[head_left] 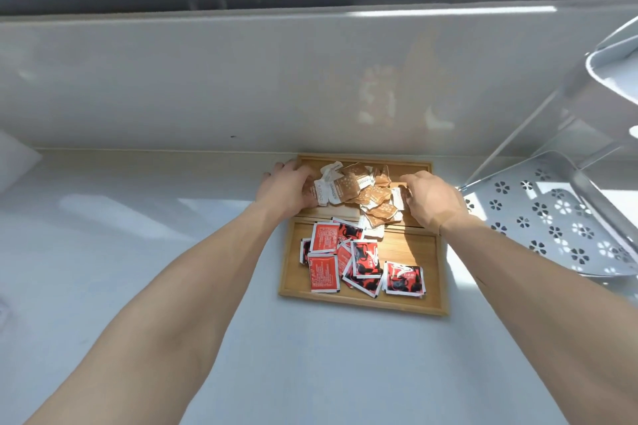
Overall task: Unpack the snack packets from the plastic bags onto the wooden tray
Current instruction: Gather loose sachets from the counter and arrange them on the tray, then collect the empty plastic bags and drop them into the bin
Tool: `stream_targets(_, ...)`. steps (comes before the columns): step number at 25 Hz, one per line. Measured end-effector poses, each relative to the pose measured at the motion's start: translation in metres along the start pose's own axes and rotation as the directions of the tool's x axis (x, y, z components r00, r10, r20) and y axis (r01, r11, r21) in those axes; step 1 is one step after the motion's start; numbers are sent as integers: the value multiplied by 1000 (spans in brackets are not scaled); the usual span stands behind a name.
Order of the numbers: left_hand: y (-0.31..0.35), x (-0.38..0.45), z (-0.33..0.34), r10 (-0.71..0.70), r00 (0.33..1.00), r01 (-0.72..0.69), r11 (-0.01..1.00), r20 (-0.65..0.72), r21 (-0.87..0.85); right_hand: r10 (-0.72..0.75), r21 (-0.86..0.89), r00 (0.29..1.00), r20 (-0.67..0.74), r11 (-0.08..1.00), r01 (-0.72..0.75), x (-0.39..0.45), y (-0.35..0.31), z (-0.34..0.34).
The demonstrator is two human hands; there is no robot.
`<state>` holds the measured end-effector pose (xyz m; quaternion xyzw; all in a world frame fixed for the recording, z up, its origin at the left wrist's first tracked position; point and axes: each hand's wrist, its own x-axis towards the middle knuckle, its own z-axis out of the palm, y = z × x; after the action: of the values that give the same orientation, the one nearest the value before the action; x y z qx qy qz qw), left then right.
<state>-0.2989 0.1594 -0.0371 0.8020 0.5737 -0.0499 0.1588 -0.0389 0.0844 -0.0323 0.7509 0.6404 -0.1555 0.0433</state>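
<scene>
A wooden tray [431, 272] with two compartments lies on the white counter against the wall. Several red and black snack packets [362, 262] are spread in its near compartment. A heap of brown and white snack packets [359, 188] fills the far compartment. My left hand [286, 188] rests on the heap's left side, fingers curled over the packets there. My right hand [431, 198] presses on the heap's right side, fingertips on the packets. No plastic bag is visible.
A white perforated metal rack [552, 217] with a flower pattern stands right of the tray, an upper shelf [614, 59] above it. The white wall panel and a dark window frame run behind. White counter [172, 252] stretches to the left and front.
</scene>
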Motion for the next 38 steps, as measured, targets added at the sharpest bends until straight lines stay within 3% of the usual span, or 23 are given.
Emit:
stream_targets(6,8,-58,-1,-105,994,107,988,19,-111,-4,-119,997,80,993,14,-51,-16,-28)
stream_targets(9,14,-94,-8,-101,995,103,982,23,-157,-14,-36,997,72,999,17,-92,-20,-36)
stream_targets(17,20,-195,-44,100,995,-92,972,25,-217,-121,18,992,-43,992,122,-220,-26,-42)
stream_targets(20,24,-237,-58,196,978,-206,965,-75,-163,-170,75,978,-118,981,179,-267,-26,-49)
stream_targets(26,43,-322,-97,334,903,-397,890,-270,-226,-249,127,932,-264,949,290,-349,-12,-89)
stream_targets(31,78,-382,-136,482,812,-558,807,-329,-193,-290,209,893,-344,904,374,-418,19,-122)
stream_targets(34,114,-398,-150,581,748,-651,736,-321,-186,-223,256,890,-398,904,341,-459,49,-127)
stream_targets(38,185,-388,-136,699,666,-745,637,-261,-197,-44,319,905,-423,928,194,-515,104,-115)
